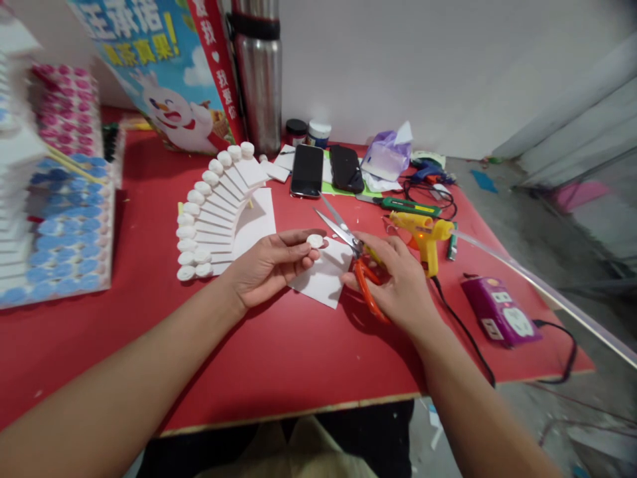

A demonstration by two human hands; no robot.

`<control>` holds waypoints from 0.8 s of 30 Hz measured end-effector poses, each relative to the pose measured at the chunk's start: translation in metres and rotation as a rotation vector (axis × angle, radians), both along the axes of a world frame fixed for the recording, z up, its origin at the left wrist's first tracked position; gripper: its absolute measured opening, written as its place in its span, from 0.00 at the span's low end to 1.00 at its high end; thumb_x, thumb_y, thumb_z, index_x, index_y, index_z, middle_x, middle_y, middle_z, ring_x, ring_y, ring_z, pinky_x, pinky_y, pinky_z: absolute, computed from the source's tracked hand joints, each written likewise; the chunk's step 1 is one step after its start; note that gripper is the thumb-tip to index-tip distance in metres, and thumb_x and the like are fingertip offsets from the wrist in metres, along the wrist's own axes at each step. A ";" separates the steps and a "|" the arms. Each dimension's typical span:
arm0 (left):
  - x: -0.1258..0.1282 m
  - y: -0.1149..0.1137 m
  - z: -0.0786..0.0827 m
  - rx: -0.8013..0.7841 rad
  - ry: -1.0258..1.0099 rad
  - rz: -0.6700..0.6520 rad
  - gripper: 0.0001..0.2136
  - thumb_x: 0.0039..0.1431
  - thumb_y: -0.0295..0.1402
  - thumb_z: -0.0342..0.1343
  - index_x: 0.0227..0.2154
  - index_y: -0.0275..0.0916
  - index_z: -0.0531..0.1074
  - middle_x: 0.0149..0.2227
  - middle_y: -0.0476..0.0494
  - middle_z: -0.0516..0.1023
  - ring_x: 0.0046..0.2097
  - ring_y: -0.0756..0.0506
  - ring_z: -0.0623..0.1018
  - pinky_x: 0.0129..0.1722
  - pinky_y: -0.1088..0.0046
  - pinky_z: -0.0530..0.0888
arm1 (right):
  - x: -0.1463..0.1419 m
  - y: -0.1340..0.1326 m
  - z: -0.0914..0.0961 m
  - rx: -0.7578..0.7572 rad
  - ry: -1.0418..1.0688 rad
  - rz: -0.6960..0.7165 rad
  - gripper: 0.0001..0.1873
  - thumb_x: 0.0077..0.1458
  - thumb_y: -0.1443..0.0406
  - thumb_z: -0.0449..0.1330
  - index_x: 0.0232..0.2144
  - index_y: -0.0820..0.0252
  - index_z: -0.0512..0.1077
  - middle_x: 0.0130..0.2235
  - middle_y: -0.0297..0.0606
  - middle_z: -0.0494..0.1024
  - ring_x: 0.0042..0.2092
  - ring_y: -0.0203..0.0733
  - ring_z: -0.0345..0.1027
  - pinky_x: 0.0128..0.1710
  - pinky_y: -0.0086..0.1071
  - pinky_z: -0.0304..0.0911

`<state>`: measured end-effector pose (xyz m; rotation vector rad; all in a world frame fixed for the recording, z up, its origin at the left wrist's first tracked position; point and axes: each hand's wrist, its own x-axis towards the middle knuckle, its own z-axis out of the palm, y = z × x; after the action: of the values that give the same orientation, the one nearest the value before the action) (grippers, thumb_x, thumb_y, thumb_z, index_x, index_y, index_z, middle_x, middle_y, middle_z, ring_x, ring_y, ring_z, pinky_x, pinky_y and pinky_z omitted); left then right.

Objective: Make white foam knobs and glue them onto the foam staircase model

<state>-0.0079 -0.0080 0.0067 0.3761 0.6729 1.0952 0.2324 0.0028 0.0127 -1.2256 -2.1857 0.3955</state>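
Observation:
Between the thumb and fingers of my left hand [276,260] is a small white disc [314,241], perhaps a rolled paper piece. My right hand [398,279] grips orange-handled scissors [365,282]; their blades are parted and point up and left, close to the disc but apart from it. Beneath both hands a white square sheet [323,282] lies on the table. To the left, a curved fan of white strips [219,222] is topped with round white pieces like the one in my hand.
On the red table [279,372] sit a yellow glue gun [423,232], green cutter [411,206], purple power socket [500,312], two phones [307,170], a steel flask [259,86] and a tissue pack [385,159]. Blue and white pieces [74,232] stand at left.

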 end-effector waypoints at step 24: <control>0.001 0.003 -0.006 0.055 0.060 0.019 0.04 0.50 0.20 0.65 0.30 0.28 0.83 0.29 0.39 0.82 0.29 0.50 0.80 0.30 0.81 0.77 | 0.001 -0.004 -0.004 0.123 -0.093 0.143 0.31 0.58 0.55 0.68 0.60 0.59 0.72 0.46 0.48 0.76 0.45 0.49 0.75 0.45 0.42 0.73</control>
<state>-0.0068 -0.0053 0.0005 0.4526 0.7018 1.1258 0.2335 -0.0008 0.0085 -1.0447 -2.3481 0.2614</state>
